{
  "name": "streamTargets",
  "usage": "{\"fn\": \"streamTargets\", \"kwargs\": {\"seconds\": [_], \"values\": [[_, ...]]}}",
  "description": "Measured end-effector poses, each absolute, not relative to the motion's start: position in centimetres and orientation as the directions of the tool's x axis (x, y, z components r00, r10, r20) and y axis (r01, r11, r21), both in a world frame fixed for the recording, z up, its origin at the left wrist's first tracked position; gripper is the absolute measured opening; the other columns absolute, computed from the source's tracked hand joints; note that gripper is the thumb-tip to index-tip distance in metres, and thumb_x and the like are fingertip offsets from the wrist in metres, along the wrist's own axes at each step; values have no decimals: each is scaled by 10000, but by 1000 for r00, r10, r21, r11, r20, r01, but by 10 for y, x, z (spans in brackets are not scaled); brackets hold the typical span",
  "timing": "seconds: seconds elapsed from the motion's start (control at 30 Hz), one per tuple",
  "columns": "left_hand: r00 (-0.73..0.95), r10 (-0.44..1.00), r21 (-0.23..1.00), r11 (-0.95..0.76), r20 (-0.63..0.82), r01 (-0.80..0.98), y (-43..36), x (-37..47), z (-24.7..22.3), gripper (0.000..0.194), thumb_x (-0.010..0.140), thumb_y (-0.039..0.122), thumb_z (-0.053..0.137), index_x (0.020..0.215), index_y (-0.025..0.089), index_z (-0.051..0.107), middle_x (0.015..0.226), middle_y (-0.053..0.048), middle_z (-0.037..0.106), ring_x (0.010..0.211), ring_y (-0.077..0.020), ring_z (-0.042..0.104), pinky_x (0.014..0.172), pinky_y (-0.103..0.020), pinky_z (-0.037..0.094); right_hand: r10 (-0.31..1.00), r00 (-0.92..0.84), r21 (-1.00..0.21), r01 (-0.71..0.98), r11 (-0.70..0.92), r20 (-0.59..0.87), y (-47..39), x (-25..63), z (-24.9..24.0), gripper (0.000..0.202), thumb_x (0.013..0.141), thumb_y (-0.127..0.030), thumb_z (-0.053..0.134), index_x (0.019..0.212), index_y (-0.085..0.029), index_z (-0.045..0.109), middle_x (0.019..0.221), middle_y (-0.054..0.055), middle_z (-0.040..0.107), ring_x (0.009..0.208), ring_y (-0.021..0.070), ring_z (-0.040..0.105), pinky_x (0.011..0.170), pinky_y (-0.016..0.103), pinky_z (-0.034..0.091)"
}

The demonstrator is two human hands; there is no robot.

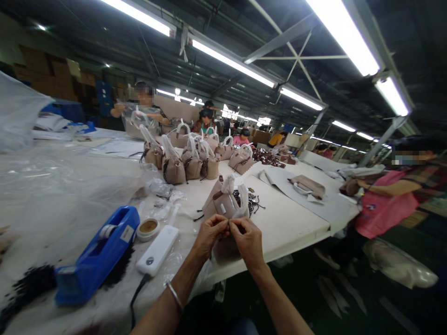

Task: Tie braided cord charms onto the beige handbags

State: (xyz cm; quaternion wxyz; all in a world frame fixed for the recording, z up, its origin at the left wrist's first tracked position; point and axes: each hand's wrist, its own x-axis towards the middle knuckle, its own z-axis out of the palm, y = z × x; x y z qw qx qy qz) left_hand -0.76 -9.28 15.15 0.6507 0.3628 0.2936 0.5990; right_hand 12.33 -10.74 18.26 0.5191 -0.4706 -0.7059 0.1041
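A small beige handbag with white-wrapped handles stands at the near edge of the white table. My left hand and my right hand meet at its near side, fingers pinched together on a small part of the bag. A bracelet sits on my left wrist. Behind the bag lies a pile of dark cords.
A blue tape dispenser, a small round tin and a white device lie at my left on clear plastic. Several finished beige bags stand further back. A person in pink sits at right; other people work behind.
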Motion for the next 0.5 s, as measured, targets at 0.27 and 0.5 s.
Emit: {"fn": "streamTargets", "kwargs": {"seconds": [0.27,0.5], "values": [[42,985,919,-139,166,-369,-99,-12,167,249,716,368,751,711,147,637,605,24,622,561,-104,552,558,-207,429,781,-48,-621,576,531,623,-108,123,182,141,863,-240,594,840,-207,729,812,45,691,775,185,647,745,305,512],[52,975,934,-192,217,-302,-95,-10,162,243,763,366,678,682,159,579,607,38,556,570,-105,508,560,-219,405,867,-8,-787,416,456,498,-105,123,183,116,837,-283,603,851,-203,686,818,32,713,763,188,673,722,284,536]]}}
